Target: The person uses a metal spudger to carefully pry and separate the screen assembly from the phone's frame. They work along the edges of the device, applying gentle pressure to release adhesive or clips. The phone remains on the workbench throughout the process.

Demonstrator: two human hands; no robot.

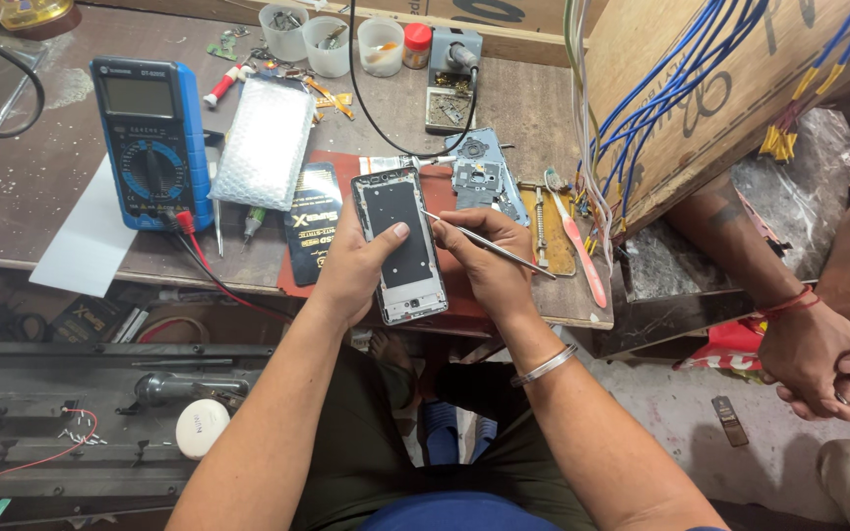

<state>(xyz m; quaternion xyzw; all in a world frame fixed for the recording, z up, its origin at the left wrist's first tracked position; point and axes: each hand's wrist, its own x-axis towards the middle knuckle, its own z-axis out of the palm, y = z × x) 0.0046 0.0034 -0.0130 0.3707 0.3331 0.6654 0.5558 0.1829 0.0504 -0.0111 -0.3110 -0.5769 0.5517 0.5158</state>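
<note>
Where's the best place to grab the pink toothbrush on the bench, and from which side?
Take the pink toothbrush by its long handle, from above and the right. It lies flat, bristle head pointing away, handle end at the table's front edge, clear of the right hand.

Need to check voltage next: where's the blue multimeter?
In the head view, the blue multimeter lies on the workbench's left side, beside the bubble-wrap pouch.

Even daylight, sharp, slight edge distortion

I sat in a phone repair workshop: blue multimeter (150, 138), soldering station (452, 49), parts cups (331, 44) crowded my worn bench (22, 187).
</note>
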